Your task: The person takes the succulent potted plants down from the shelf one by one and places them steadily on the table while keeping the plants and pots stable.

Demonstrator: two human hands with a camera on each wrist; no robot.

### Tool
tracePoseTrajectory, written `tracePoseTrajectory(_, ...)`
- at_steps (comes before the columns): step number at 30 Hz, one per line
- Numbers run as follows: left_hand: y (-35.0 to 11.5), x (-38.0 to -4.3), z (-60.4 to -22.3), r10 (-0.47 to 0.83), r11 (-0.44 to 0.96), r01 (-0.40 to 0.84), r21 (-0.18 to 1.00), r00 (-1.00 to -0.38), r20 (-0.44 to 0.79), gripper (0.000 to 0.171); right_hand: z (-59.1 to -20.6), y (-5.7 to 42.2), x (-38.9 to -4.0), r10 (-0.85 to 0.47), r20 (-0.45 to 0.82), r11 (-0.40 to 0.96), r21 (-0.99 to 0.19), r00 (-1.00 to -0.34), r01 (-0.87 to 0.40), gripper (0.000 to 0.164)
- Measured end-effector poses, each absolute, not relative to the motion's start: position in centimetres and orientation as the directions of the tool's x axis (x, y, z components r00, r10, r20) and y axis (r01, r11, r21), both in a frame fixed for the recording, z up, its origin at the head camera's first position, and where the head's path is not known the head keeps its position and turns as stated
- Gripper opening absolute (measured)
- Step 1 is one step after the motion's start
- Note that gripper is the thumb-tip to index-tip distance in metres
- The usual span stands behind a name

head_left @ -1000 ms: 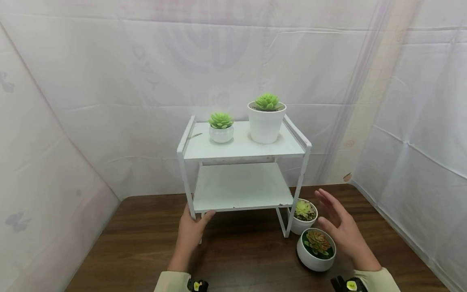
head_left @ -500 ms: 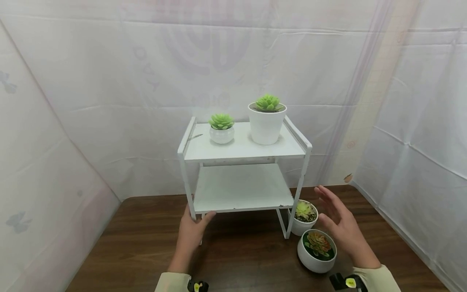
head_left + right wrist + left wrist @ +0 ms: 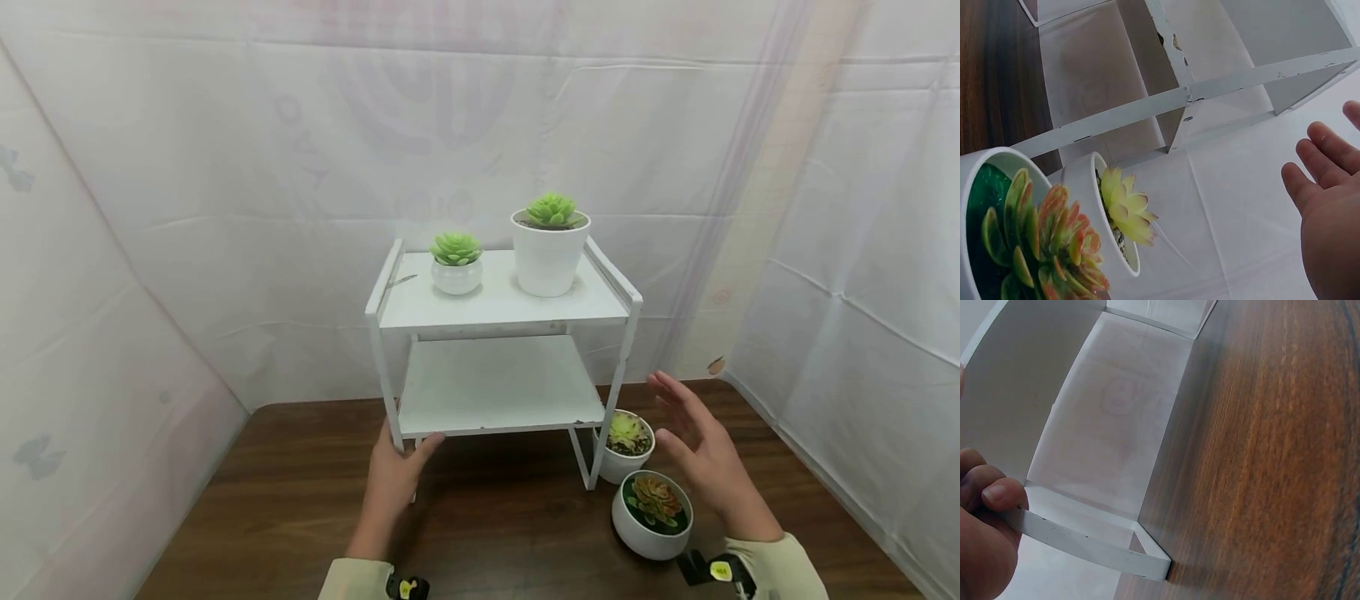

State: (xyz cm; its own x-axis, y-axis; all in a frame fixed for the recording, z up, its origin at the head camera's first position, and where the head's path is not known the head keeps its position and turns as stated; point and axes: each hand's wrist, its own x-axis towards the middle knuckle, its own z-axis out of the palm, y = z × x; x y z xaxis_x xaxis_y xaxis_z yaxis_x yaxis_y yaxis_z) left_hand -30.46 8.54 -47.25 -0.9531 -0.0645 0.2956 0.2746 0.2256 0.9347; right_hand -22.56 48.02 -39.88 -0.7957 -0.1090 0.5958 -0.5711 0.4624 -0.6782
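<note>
A white two-tier shelf [image 3: 498, 383] stands on the wooden table. My left hand [image 3: 393, 479] grips its front left leg [image 3: 1079, 544] just below the lower board, fingers curled round it in the left wrist view. My right hand [image 3: 708, 462] holds nothing; its fingers are loosely extended beside the shelf's right side. Nearest to it are two potted succulents on the table: a reddish-orange one in a low white bowl [image 3: 651, 533], and a yellow-green one in a white pot [image 3: 617, 465] behind it, partly hidden by the shelf's right leg. In the right wrist view, the hand [image 3: 1335, 194] is apart from both pots.
On the top board sit a small round pot with a green succulent [image 3: 457, 277] and a taller white pot [image 3: 547, 262] with another. White cloth [image 3: 262, 208] hangs behind and at both sides. The brown table [image 3: 255, 500] spreads around the shelf.
My right hand has risen slightly, its fingertips a little higher beside the shelf. The left hand, shelf and pots stay where they were.
</note>
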Motion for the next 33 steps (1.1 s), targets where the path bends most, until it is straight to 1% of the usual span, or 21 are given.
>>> tracePoseTrajectory(6, 8.6, -30.4, -47.3, -0.073, 0.230, 0.271, 0.935, -0.953, 0.294, 0.090, -39.7, 48.0, -22.7, -0.133, 0.598, 0.442, -0.678, -0.790, -0.587, 0.064)
tracePoseTrajectory(10, 8.6, -30.3, -47.2, -0.073, 0.227, 0.272, 0.935, -0.953, 0.295, 0.090, -39.5, 47.8, -22.7, -0.126, 0.599, 0.437, -0.683, -0.791, -0.586, 0.064)
tracePoseTrajectory(15, 8.6, -30.4, -47.2, -0.068, 0.223, 0.280, 0.934, -0.951, 0.302, 0.090, -39.1, 47.5, -22.6, -0.119, 0.592, 0.448, -0.684, -0.797, -0.575, 0.063)
tracePoseTrajectory(20, 8.6, -30.5, -47.3, -0.076, 0.247, 0.267, 0.932, -0.953, 0.293, 0.089, -38.6, 47.3, -22.8, -0.109, 0.584, 0.470, -0.683, -0.805, -0.559, 0.064)
tracePoseTrajectory(24, 8.7, -30.5, -47.3, -0.087, 0.271, 0.259, 0.927, -0.953, 0.291, 0.089, -38.2, 47.1, -22.9, -0.111, 0.595, 0.475, -0.672, -0.796, -0.568, 0.063)
tracePoseTrajectory(33, 8.9, -30.2, -46.8, -0.086, 0.265, 0.253, 0.930, -0.955, 0.284, 0.085, -37.5, 46.8, -23.3, -0.107, 0.624, 0.460, -0.659, -0.774, -0.595, 0.059)
